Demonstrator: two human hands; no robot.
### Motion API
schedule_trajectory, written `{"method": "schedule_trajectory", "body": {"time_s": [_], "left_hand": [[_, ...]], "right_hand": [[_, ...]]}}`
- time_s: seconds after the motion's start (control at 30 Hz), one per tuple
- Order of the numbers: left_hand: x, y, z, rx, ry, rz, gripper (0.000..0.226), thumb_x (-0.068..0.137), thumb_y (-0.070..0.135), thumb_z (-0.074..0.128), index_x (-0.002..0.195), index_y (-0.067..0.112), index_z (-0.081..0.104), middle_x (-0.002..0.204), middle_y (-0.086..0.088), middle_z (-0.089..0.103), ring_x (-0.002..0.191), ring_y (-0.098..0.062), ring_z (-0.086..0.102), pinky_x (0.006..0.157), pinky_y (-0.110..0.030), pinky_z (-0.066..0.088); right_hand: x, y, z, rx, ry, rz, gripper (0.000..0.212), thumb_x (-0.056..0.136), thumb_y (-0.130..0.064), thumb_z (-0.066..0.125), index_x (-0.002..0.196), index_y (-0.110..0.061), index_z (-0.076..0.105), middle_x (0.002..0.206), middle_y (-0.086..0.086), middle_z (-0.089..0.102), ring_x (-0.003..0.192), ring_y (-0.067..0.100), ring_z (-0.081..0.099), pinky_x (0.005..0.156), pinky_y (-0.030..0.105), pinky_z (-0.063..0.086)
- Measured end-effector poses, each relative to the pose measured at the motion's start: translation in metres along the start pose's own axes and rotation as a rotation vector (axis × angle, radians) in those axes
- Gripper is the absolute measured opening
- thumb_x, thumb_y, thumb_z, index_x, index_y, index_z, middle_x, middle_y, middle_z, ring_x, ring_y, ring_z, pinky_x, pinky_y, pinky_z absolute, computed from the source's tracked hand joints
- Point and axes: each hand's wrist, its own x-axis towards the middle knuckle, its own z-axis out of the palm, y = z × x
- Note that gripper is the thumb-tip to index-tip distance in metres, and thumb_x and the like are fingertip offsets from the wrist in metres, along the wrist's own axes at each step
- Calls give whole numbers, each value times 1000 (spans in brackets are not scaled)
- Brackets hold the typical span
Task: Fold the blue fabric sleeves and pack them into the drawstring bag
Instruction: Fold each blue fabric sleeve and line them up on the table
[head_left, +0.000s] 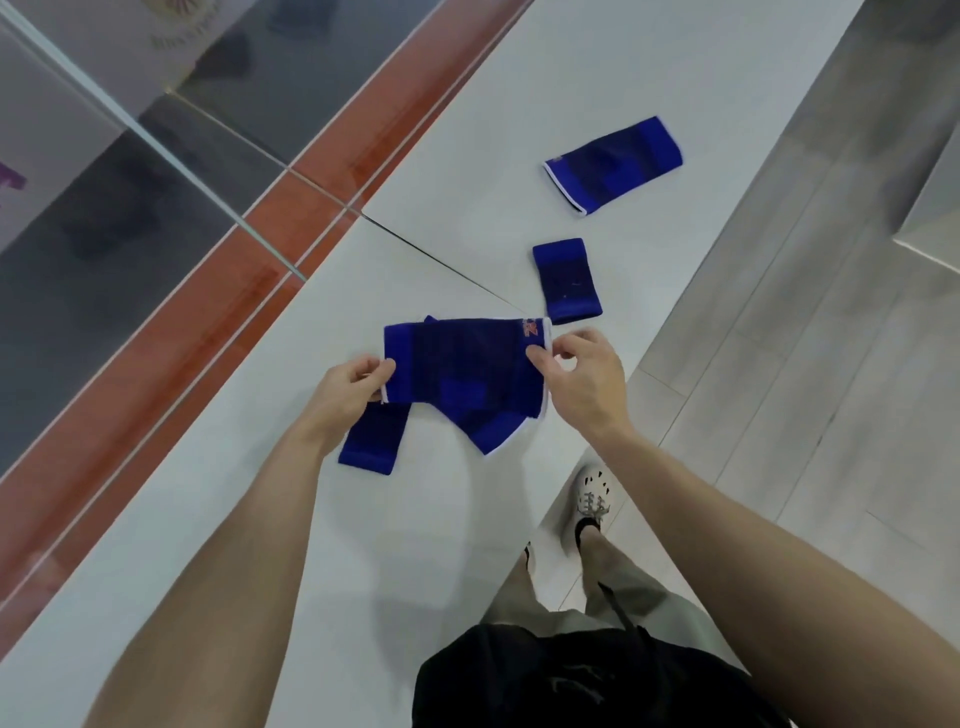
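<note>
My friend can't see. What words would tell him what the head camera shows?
A left hand and a right hand pinch the two ends of a blue sleeve over a white table. Other blue sleeves lie around it: a small one by the left hand, a folded one and a long one farther off.

Blue white-edged sleeve (467, 374) spread wide; folded blue sleeves (566, 280) just beside.

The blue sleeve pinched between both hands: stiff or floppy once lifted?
Probably floppy: the blue sleeve droops to a corner below where the left hand and right hand pinch its edges. Likely light, since fingertip pinches seem enough. Flat fabric, so unlikely to roll.
</note>
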Motion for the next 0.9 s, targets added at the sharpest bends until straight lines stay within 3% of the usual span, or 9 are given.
{"method": "schedule_trajectory", "body": {"time_s": [0.17,0.3,0.4,0.6,0.77,0.9], "left_hand": [[23,19,-1,231,134,82,17,113,34,63,120,19,67,113,-2,82,100,-21,80,86,-44,69],[39,22,2,485,188,79,19,111,41,65,121,26,69,120,-4,81,102,-25,77,89,-50,68],[46,25,8,616,229,100,26,110,41,66,125,20,73,124,-8,80,108,-27,75,91,-46,65],[60,25,13,744,232,110,31,111,43,65,127,19,74,122,-6,80,102,-21,70,85,-40,60],[69,24,14,791,246,100,31,110,43,64,126,19,74,118,-6,80,97,-19,67,81,-38,57],[73,24,17,843,263,101,30,110,45,65,123,20,76,114,-5,80,95,-20,67,81,-38,57]], "right_hand": [[-16,22,13,152,-180,201,7,106,-25,69,106,-18,68,95,0,82,74,13,80,57,15,51],[-24,36,31,173,-266,354,8,108,-20,63,108,-13,69,94,7,84,70,21,83,63,33,57],[-23,41,39,160,-282,423,13,108,-18,58,109,-11,70,87,7,84,69,21,83,65,33,58],[-14,41,42,95,-282,446,9,102,-16,57,105,-15,65,82,0,84,62,19,81,59,30,52],[-8,45,48,6,-258,406,7,103,-19,56,105,-17,62,81,0,83,59,15,80,73,41,66],[-4,50,54,-54,-219,390,5,100,-20,55,102,-19,60,80,2,81,57,16,79,76,49,69]]}}
